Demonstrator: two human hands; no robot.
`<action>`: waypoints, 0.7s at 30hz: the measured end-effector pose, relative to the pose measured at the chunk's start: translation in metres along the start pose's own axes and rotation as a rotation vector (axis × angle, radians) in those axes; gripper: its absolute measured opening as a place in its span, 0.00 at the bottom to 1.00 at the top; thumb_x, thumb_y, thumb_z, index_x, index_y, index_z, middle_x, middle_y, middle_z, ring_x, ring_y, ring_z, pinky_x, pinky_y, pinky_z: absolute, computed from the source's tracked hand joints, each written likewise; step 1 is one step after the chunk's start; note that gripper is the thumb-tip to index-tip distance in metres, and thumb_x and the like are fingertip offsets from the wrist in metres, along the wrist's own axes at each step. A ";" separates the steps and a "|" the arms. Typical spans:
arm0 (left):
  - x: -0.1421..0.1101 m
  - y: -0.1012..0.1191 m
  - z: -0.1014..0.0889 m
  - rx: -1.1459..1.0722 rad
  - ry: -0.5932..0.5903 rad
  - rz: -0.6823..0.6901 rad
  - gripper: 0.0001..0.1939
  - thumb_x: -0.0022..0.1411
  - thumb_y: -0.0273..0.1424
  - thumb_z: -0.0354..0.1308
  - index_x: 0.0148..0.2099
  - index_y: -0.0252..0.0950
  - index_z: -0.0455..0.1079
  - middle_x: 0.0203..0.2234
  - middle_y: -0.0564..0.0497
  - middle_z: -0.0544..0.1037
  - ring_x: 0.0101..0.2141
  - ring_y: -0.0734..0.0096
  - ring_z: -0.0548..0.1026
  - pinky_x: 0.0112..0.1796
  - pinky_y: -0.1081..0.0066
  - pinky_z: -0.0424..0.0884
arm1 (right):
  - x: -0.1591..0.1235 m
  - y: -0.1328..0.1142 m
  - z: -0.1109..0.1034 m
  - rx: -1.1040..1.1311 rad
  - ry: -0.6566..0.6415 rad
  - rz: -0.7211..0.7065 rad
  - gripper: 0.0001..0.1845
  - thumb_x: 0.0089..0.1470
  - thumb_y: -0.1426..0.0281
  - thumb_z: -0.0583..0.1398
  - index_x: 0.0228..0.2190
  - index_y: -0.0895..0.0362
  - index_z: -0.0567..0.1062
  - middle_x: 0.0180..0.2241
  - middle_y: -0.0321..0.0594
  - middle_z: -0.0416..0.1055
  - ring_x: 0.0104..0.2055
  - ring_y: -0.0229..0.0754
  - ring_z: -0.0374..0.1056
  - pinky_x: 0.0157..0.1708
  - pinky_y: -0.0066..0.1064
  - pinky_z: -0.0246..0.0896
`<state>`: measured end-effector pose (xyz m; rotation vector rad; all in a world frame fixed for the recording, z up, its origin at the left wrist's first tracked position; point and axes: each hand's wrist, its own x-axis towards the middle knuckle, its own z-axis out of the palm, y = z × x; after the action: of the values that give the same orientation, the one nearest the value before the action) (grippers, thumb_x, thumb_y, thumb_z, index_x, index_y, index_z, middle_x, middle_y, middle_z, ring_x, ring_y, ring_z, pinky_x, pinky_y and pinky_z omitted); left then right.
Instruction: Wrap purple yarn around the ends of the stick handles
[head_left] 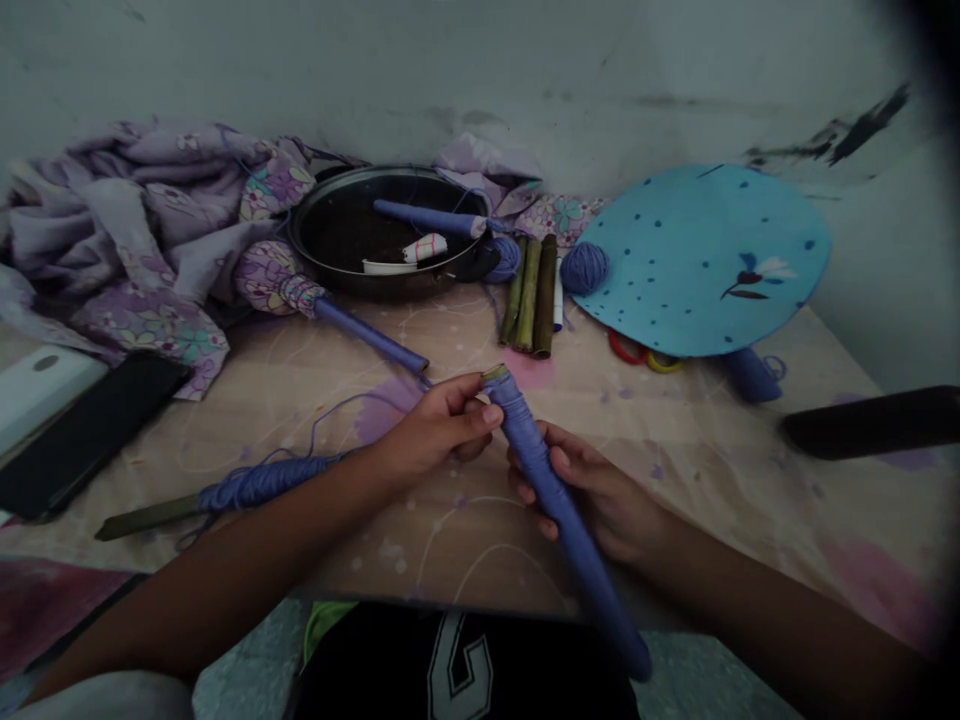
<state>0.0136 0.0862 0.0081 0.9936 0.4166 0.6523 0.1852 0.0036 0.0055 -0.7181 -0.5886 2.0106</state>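
Note:
A bamboo stick wrapped in purple yarn (pixel 534 455) slants over the table's front edge, its bare greenish end uppermost. My right hand (pixel 589 490) is closed around its middle. At that upper end, my left hand (pixel 450 420) pinches what looks like the yarn, with fingertips against the wrapping; the strand between them is mostly hidden. A loose strand (pixel 330 408) runs from a stick wound with spare purple yarn (pixel 270 482) toward my left hand. That wound stick lies partly under my left forearm.
Behind stand a dark pan (pixel 330 270) with a wrapped stick (pixel 427 215), bamboo pieces (pixel 531 300), a yarn ball (pixel 585 268) and a blue fan (pixel 675 270) over scissors (pixel 645 355). Left are floral cloth (pixel 150 240), another wrapped stick (pixel 371 335) and a phone (pixel 90 430). A black object (pixel 877 422) is right.

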 end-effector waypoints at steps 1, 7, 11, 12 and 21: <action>0.000 0.000 0.000 -0.020 -0.024 0.006 0.14 0.54 0.39 0.62 0.34 0.35 0.64 0.13 0.64 0.55 0.12 0.86 0.48 0.15 0.79 0.43 | 0.000 0.000 0.000 0.007 -0.009 0.005 0.14 0.50 0.64 0.65 0.36 0.58 0.69 0.28 0.37 0.69 0.26 0.33 0.66 0.19 0.21 0.66; -0.001 0.009 -0.004 -0.088 -0.119 -0.057 0.18 0.57 0.41 0.59 0.43 0.32 0.69 0.14 0.63 0.55 0.12 0.86 0.45 0.14 0.78 0.41 | -0.001 -0.001 0.003 0.053 -0.034 0.059 0.15 0.51 0.61 0.63 0.35 0.60 0.72 0.27 0.39 0.70 0.22 0.31 0.65 0.16 0.19 0.64; 0.000 0.010 -0.008 -0.055 -0.145 -0.091 0.18 0.58 0.38 0.59 0.47 0.34 0.68 0.15 0.61 0.59 0.12 0.87 0.46 0.14 0.79 0.41 | -0.003 -0.001 0.005 0.053 -0.019 0.055 0.12 0.55 0.64 0.61 0.36 0.60 0.72 0.29 0.38 0.70 0.22 0.30 0.66 0.17 0.18 0.64; 0.000 0.009 -0.008 -0.050 -0.136 -0.093 0.18 0.58 0.38 0.59 0.47 0.34 0.68 0.15 0.61 0.60 0.12 0.87 0.47 0.15 0.79 0.41 | -0.003 -0.001 0.005 0.052 -0.018 0.056 0.12 0.55 0.64 0.60 0.36 0.60 0.72 0.29 0.38 0.69 0.22 0.30 0.66 0.17 0.18 0.64; 0.000 0.009 0.001 0.079 0.083 -0.002 0.17 0.51 0.40 0.64 0.34 0.32 0.65 0.14 0.63 0.57 0.13 0.87 0.48 0.15 0.80 0.43 | 0.001 0.000 0.000 -0.001 0.024 0.016 0.16 0.52 0.63 0.62 0.40 0.59 0.69 0.30 0.40 0.72 0.27 0.36 0.70 0.21 0.23 0.69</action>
<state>0.0110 0.0894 0.0166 1.0432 0.5191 0.6813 0.1846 0.0040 0.0054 -0.7485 -0.5713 2.0143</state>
